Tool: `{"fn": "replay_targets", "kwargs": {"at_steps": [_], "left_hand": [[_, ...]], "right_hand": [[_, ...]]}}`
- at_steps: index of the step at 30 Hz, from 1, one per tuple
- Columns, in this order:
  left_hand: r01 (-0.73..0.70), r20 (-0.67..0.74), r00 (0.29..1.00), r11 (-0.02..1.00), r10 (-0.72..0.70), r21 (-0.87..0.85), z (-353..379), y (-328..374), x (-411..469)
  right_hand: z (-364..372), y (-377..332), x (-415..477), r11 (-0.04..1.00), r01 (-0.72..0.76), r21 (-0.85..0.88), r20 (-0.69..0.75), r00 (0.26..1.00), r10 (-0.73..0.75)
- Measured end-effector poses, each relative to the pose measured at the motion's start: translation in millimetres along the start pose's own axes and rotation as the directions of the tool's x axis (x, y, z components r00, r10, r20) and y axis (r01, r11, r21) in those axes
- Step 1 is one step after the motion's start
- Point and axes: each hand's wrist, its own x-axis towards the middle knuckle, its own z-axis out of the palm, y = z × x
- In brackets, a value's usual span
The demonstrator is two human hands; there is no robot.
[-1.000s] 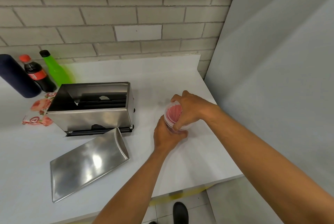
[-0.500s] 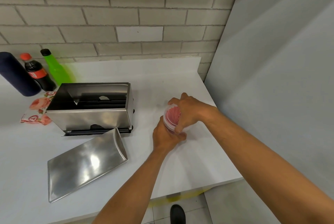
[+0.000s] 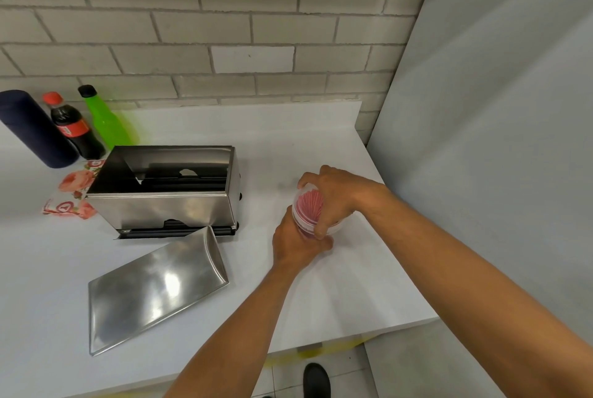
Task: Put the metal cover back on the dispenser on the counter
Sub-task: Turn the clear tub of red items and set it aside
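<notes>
The metal dispenser [image 3: 167, 205] stands open-topped on the white counter [image 3: 288, 147], left of centre. Its metal cover [image 3: 154, 291] lies flat on the counter in front of it, apart from both hands. Right of the dispenser, both hands hold a clear plastic container [image 3: 309, 209] full of red straws. My left hand [image 3: 298, 245] grips it from below and the near side. My right hand [image 3: 337, 198] wraps over its top and right side.
A dark blue cylinder [image 3: 32, 131], a cola bottle [image 3: 72, 128] and a green bottle [image 3: 106, 121] stand at the back left by the brick wall. Floral napkins [image 3: 69, 195] lie left of the dispenser. A grey panel [image 3: 497, 140] bounds the counter's right side.
Both hands stay on the straw container at about the same spot. The right hand's fingers have shifted slightly over its top. The cover and dispenser have not moved.
</notes>
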Motion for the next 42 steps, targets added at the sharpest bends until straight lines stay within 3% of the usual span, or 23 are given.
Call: {"fn": "replay_targets", "kwargs": {"at_steps": [9,16,21,29,35,42], "left_hand": [[0.0,-0.026,1.0,0.999,0.001,0.043,2.3,-3.8,0.1],[-0.033,-0.032,0.999,0.997,0.036,0.074,2.5,-2.1,1.8],[-0.021,-0.027,0.999,0.999,0.022,0.046,1.3,-2.0,-0.4],[-0.002,-0.023,1.0,1.0,0.003,0.029,-0.9,-1.1,-1.8],[-0.024,-0.022,0.999,0.999,0.025,0.025,-1.7,-0.2,-0.8],[-0.026,-0.016,1.0,1.0,0.026,0.0,-1.3,-1.3,-1.0]], "right_hand": [[11.1,-8.8,2.0,0.978,-0.19,-0.085,-0.139,0.974,0.177],[-5.1,-3.6,-5.2,0.996,0.01,-0.089,0.066,0.998,-0.004],[-2.3,-4.8,-3.0,0.998,0.013,-0.058,0.012,1.0,-0.013],[1.1,-14.2,-4.8,0.976,-0.172,-0.135,-0.086,0.983,0.162],[-10.4,-9.2,-10.7,0.999,-0.005,-0.053,0.06,0.998,0.008],[-5.5,-14.9,-10.9,0.997,-0.049,-0.06,-0.052,0.998,0.046]]}}
